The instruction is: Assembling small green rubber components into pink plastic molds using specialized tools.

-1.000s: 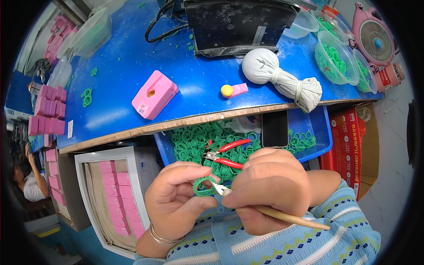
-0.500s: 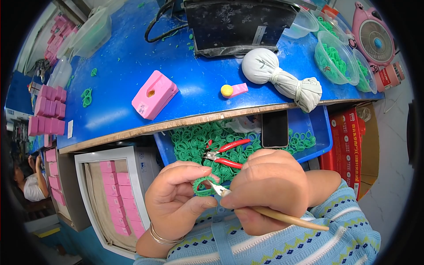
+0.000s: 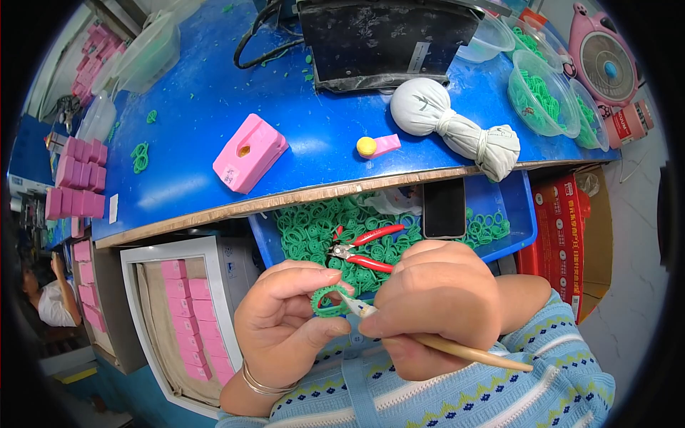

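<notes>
Nearest us, our left hand (image 3: 285, 332) pinches a green ring (image 3: 327, 301) while our right hand (image 3: 435, 307) grips a wooden-handled tool (image 3: 457, 349), its tip touching the ring. This ring looks mid-work. Beyond, red-handled pliers (image 3: 360, 250) lie in a blue tray (image 3: 524, 214) heaped with many more rings. Farther off, a pink block (image 3: 250, 153) sits on the blue table (image 3: 200, 100).

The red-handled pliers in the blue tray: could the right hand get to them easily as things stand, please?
Probably yes. The red-handled pliers lie uncovered atop the green rings, just beyond the right hand, but that hand's grip is occupied by a wooden-handled tool.
</notes>
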The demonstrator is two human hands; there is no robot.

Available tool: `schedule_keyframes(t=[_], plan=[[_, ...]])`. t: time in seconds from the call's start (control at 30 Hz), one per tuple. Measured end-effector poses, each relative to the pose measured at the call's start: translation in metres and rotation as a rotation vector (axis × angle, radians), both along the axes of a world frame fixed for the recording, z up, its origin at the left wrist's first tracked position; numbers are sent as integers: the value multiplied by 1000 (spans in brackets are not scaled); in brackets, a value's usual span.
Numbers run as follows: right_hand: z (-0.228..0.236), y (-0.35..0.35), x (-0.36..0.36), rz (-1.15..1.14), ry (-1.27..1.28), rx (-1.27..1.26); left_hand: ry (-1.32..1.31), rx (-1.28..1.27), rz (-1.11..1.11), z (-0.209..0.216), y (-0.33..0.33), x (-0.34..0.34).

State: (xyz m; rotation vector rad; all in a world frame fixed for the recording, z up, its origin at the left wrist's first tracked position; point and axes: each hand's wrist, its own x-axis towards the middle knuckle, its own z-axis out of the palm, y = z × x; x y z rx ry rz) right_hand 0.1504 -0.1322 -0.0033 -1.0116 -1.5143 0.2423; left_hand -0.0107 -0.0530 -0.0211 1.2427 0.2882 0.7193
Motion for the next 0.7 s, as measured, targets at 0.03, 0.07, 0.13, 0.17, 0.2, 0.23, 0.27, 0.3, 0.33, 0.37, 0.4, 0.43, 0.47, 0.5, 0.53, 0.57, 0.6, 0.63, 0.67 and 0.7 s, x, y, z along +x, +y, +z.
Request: schedule_keyframes(t=[0.03, 0.07, 0.13, 0.17, 0.2, 0.23, 0.27, 0.3, 0.33, 0.37, 0.4, 0.43, 0.47, 0.5, 0.53, 0.57, 0.6, 0.63, 0.67, 0.7], plan=[[0, 0, 0, -4, 8, 2, -1, 2, -2, 0, 0, 0], [-1, 0, 0, -4, 8, 2, -1, 2, -2, 0, 0, 0], [-1, 0, 0, -3, 16, 7, -16, 11, -9, -1, 1, 0], [-1, 0, 0, -2, 17, 7, -16, 12, -8, -2, 1, 0], [-1, 0, 0, 6, 12, -1, -23, 15, -7, -3, 1, 0], [-1, 0, 0, 13, 7, -8, -31, 18, -6, -3, 0, 0], [0, -1, 1, 12, 7, -8, -31, 18, -6, -2, 0, 0], [0, -1, 1, 10, 6, -15, -22, 10, -6, -2, 0, 0], [0, -1, 1, 8, 4, -22, -14, 1, -5, -1, 0, 0], [0, -1, 1, 8, 4, -22, -14, 1, -5, -1, 0, 0], [0, -1, 1, 8, 6, -13, -13, 3, -4, -1, -1, 0], [0, -1, 1, 8, 8, -4, -13, 4, -2, -1, -1, 0], [0, -1, 1, 8, 8, -4, -13, 4, -2, -1, -1, 0], [0, 0, 1, 6, 13, 2, -12, 6, -3, -1, 0, 0], [0, 0, 0, 4, 17, 8, -11, 9, -4, -1, 0, 0], [0, 0, 0, 4, 17, 8, -11, 9, -4, -1, 0, 0], [0, 0, 0, 4, 20, 8, -8, 7, -5, 0, 0, 0], [0, 0, 0, 5, 23, 9, -4, 5, -6, 0, 0, 0], [0, 0, 0, 5, 23, 9, -4, 5, -6, 0, 0, 0], [0, 0, 0, 4, 19, 12, -8, 8, -4, -1, 0, 0]])
